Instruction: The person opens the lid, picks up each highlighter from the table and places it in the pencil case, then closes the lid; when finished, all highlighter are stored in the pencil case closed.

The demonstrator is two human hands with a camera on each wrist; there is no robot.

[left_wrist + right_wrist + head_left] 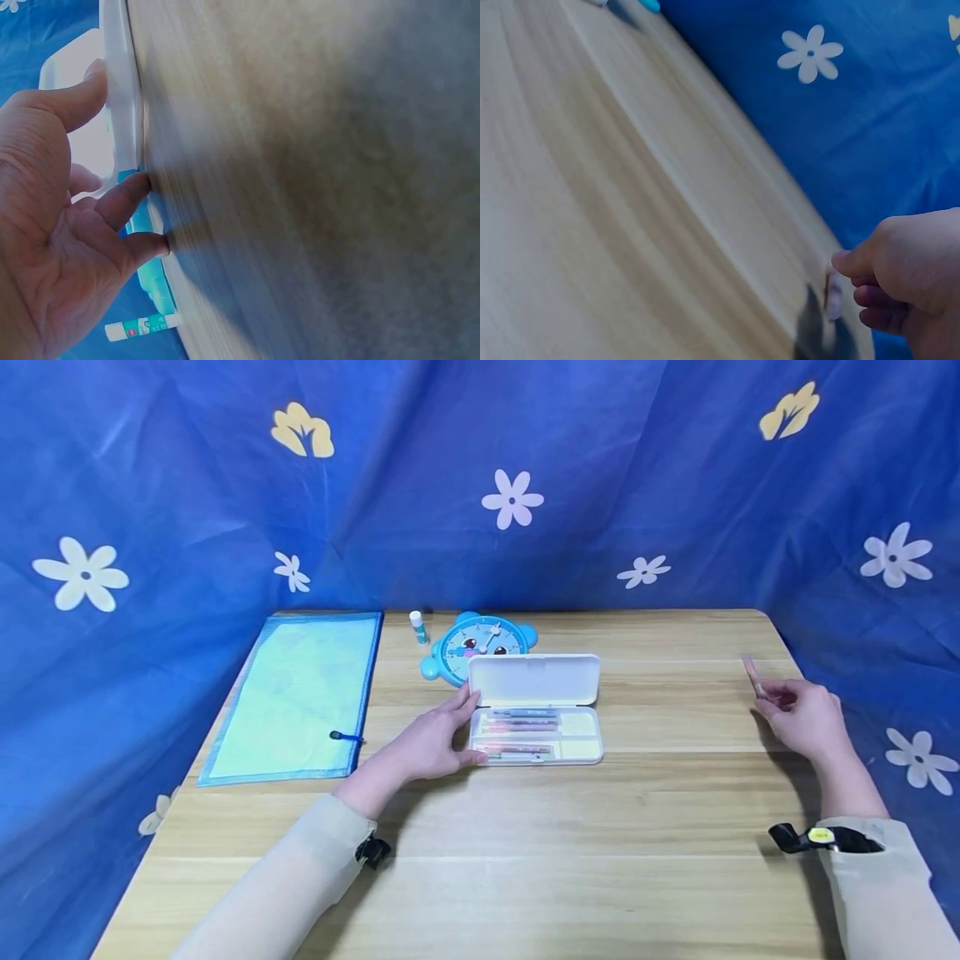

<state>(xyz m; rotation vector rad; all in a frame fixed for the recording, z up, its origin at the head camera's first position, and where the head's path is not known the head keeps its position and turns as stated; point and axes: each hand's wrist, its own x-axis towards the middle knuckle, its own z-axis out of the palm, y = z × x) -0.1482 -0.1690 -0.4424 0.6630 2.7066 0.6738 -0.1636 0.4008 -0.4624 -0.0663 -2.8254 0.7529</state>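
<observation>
A white pencil case (581,749) lies open at mid-table, lid raised, with several slim pens (521,727) in its compartments. My left hand (431,742) grips the case's left end, thumb at the front corner and fingers by the lid. In the left wrist view, that hand (64,217) has its thumb on the white case (124,90). Far to the right, my right hand (810,718) pinches a slim pinkish pen (750,670) between thumb and fingers. The right wrist view has this hand (915,277) low at the right, the blurred pen (833,296) partly covered by fingertips.
Behind the case is a blue toy clock (483,643), partly covered by the lid. A glue stick (418,628) stands to its left. A zipped mesh folder (292,702) lies on the table's left side. Blue flowered cloth (585,468) hangs behind the wooden table (570,860).
</observation>
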